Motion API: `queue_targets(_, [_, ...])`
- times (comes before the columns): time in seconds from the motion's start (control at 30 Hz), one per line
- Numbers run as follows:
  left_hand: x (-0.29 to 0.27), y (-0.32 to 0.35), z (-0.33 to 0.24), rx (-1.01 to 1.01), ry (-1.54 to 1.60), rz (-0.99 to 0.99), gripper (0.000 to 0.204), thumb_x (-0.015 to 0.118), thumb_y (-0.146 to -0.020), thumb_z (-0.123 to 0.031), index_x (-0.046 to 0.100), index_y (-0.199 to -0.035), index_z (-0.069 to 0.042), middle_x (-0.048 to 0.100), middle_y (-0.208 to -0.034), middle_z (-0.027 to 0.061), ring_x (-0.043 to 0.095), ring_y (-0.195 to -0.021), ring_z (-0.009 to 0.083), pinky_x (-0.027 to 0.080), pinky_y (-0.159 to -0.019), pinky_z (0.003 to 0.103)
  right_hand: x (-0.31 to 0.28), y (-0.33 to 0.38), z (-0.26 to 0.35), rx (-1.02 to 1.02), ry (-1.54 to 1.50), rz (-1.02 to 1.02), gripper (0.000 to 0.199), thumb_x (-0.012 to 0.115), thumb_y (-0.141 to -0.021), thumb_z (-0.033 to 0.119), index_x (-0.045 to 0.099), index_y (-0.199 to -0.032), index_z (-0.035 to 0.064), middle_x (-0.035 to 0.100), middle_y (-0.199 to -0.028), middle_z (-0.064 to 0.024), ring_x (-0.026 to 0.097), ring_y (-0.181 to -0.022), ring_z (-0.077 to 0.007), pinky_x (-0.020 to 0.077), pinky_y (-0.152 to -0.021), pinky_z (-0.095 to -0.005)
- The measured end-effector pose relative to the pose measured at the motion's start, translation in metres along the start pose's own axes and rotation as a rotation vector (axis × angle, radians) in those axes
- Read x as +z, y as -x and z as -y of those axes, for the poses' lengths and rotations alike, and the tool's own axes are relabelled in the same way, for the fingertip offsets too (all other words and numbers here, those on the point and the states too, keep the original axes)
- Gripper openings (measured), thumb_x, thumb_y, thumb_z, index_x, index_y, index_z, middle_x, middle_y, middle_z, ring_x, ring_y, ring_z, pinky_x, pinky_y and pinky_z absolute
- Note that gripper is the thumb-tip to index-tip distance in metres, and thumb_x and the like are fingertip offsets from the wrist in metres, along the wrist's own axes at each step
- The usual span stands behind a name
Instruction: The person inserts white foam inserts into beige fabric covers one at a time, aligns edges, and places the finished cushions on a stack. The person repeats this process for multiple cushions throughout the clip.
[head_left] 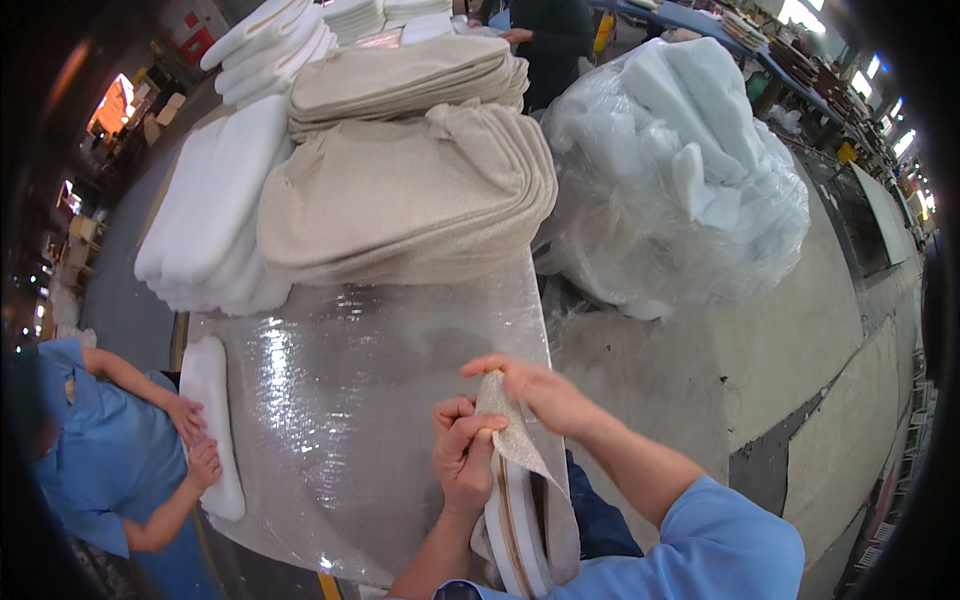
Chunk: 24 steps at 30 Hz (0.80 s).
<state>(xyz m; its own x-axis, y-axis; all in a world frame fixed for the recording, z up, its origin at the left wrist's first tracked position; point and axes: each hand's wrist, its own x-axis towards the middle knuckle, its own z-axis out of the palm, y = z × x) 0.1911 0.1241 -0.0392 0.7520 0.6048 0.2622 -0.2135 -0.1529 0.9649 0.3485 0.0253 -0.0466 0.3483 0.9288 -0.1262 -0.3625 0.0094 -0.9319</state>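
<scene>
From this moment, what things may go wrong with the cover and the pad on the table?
Two risks, as I judge it:

1. The left hand pinches the beige fabric cover near its narrow end, with the right hand at the tip; if the pinch loosens, the cloth might slip.

2. The long white pad lies along the left edge of the plastic-covered table, under a co-worker's hands; a push outward could tip it off.
</scene>
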Motion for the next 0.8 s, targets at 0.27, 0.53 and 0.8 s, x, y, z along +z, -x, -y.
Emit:
queue_targets(0.27, [-0.013, 0.007, 0.001, 0.03, 0.047, -0.01, 0.013, 0.067, -0.105, -0.015, 0.078, -0.107, -0.009, 0.048, -0.112, 0.0045, 0.049, -0.112, 0.0209, 0.042, -0.103, 0.036, 0.014, -0.022, -0.039, -0.065, -0.052, -0.141, 0.065, 0.037, -0.114, 0.055, 0.071, -0.126, 0.0002, 0.071, -0.121, -0.0125, 0.065, -0.113, -0.0247, 0.0488, -0.104, -0.039])
queue_targets(0.53, [-0.017, 0.005, 0.006, 0.025, 0.082, -0.016, 0.012, 0.067, -0.104, -0.011, 0.078, -0.107, -0.008, 0.048, -0.113, 0.0037, 0.048, -0.108, 0.018, 0.042, -0.098, 0.032, 0.036, -0.02, -0.005, -0.195, 0.198, -0.207, 0.026, 0.064, -0.103, 0.025, 0.073, -0.11, 0.0015, 0.073, -0.105, -0.0075, 0.065, -0.099, -0.0151, 0.0512, -0.089, -0.0323])
queue_targets(0.8, [-0.01, 0.003, 0.004, -0.004, 0.055, -0.037, 0.013, 0.066, -0.102, -0.008, 0.079, -0.105, -0.005, 0.051, -0.115, 0.0046, 0.049, -0.106, 0.0162, 0.042, -0.096, 0.03, 0.033, -0.022, -0.003, -0.078, 0.196, -0.249, 0.02, 0.067, -0.1, 0.021, 0.071, -0.103, 0.0008, 0.07, -0.092, -0.0039, 0.062, -0.086, -0.0107, 0.0505, -0.077, -0.0293])
